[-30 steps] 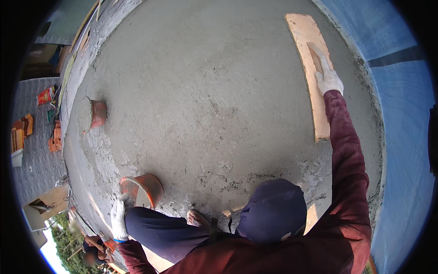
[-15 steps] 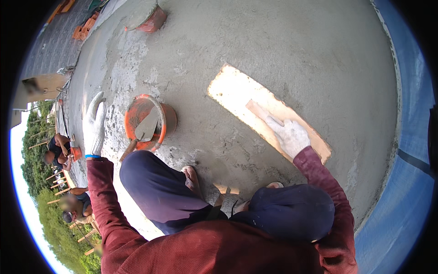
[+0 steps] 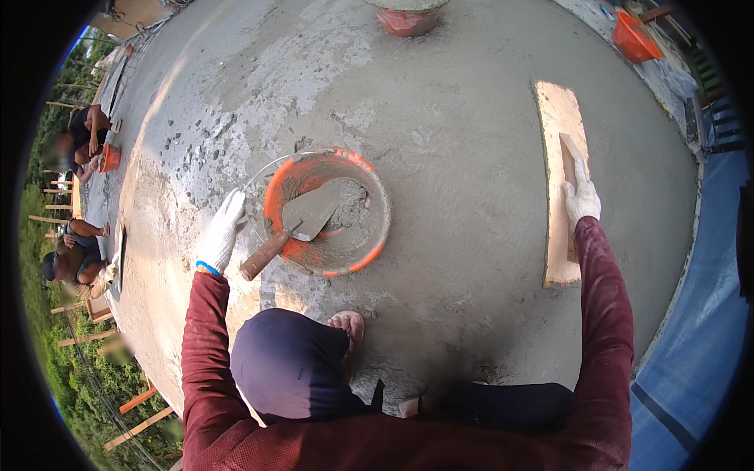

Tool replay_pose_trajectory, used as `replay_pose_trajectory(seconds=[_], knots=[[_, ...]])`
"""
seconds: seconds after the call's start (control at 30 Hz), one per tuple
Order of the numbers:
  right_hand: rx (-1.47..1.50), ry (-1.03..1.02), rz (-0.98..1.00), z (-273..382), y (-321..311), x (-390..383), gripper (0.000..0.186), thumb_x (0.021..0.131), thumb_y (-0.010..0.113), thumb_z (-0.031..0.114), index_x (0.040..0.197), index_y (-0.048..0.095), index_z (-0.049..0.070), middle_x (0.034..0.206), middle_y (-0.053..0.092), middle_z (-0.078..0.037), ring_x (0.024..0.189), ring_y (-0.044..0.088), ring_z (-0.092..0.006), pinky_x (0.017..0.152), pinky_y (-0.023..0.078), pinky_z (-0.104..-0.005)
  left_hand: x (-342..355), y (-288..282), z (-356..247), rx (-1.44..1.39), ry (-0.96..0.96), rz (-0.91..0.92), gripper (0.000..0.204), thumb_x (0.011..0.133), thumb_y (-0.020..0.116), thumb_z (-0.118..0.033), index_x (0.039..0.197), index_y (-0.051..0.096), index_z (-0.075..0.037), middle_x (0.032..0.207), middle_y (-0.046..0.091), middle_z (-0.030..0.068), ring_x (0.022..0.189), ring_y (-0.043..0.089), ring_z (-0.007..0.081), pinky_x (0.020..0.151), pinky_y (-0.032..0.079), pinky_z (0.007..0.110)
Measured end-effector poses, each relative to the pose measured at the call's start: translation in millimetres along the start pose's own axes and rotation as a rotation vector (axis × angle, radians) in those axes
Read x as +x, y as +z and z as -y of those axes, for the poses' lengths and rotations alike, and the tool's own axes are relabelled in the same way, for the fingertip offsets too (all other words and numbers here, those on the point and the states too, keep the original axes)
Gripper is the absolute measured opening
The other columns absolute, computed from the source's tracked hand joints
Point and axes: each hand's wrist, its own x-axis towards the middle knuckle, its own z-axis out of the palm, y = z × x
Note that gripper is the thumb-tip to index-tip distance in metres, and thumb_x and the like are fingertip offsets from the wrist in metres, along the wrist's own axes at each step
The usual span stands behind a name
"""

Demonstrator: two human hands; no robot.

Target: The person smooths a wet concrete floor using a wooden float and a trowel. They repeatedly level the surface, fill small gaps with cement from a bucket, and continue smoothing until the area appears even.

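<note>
My gloved left hand holds the thin wire handle of an orange bucket left of its rim. The bucket has wet grey mortar inside. A trowel rests in it, blade inward, its wooden grip sticking out toward me beside my left hand. At the right, my gloved right hand grips the handle of a long, pale wooden float, which lies lengthwise away from me on the wet grey concrete.
Another mortar-covered bucket stands ahead. An orange tub sits beyond the slab's right edge, above blue sheeting. Two co-workers crouch along the left edge, with timber stakes and greenery behind. My knees and sandalled foot are below.
The view has turned. The float, still in my right hand, went from diagonal to lengthwise at the right. My left hand went from open beside the bucket to holding its lifted handle.
</note>
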Motion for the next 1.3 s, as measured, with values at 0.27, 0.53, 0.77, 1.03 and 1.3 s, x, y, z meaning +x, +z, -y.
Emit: replay_pose_trajectory(seconds=[0.27, 0.53, 0.77, 1.03, 1.3], knots=[[0.03, -0.506, 0.146, 213.6, 34.0, -48.8, 0.073, 0.102, 0.064, 0.024, 0.165, 0.033, 0.041, 0.121, 0.068, -0.019, 0.113, 0.07, -0.0362, 0.096, 0.059, -0.0483, 9.5, 8.6, -103.9, -0.086, -0.244, 0.262, 0.04, 0.111, 0.057, -0.038, 0.132, 0.065, -0.005, 0.078, 0.051, -0.0067, 0.078, 0.061, 0.0104, 0.085, 0.057, 0.031], [-0.019, -0.557, 0.393, 126.6, 16.8, -216.0, 0.068, 0.105, 0.054, 0.012, 0.159, 0.039, 0.05, 0.122, 0.066, -0.016, 0.113, 0.069, -0.0355, 0.096, 0.057, -0.0472, -77.8, -19.5, -155.5, -0.285, -0.355, 0.28, 0.028, 0.112, 0.057, -0.026, 0.12, 0.067, -0.001, 0.072, 0.043, -0.0051, 0.076, 0.057, 0.0122, 0.104, 0.057, 0.045], [-0.097, 0.125, 0.442, -52.4, -152.3, -372.0, 0.071, 0.1, 0.067, 0.026, 0.163, 0.037, 0.038, 0.121, 0.066, -0.014, 0.11, 0.068, -0.0364, 0.096, 0.055, -0.0491, -109.5, -91.6, -140.4, -0.186, -0.501, 0.21, 0.02, 0.107, 0.065, -0.022, 0.113, 0.067, -0.004, 0.079, 0.053, -0.0038, 0.07, 0.051, 0.0079, 0.106, 0.055, 0.049], [0.039, 0.846, 0.26, -86.4, -254.5, -600.1, 0.088, 0.094, 0.075, 0.024, 0.169, 0.028, 0.027, 0.148, 0.061, -0.021, 0.13, 0.063, -0.042, 0.106, 0.052, -0.0461, -126.5, -194.9, -9.6, 0.07, -0.657, -0.009, 0.013, 0.103, 0.071, -0.022, 0.105, 0.07, -0.009, 0.06, 0.039, -0.0078, 0.05, 0.038, 0.0062, 0.051, 0.034, 0.024], [0.267, 1.018, 0.073, -93.9, -101.2, -716.7, 0.094, 0.094, 0.077, 0.023, 0.17, 0.022, 0.019, 0.139, 0.066, -0.027, 0.125, 0.065, -0.0447, 0.106, 0.051, -0.0459, -173.8, -271.7, 69.8, 0.331, -0.635, -0.112, 0.036, 0.1, 0.066, -0.028, 0.133, 0.064, -0.014, 0.103, 0.068, 0.0052, 0.091, 0.06, 0.0152, 0.08, 0.049, 0.037]])
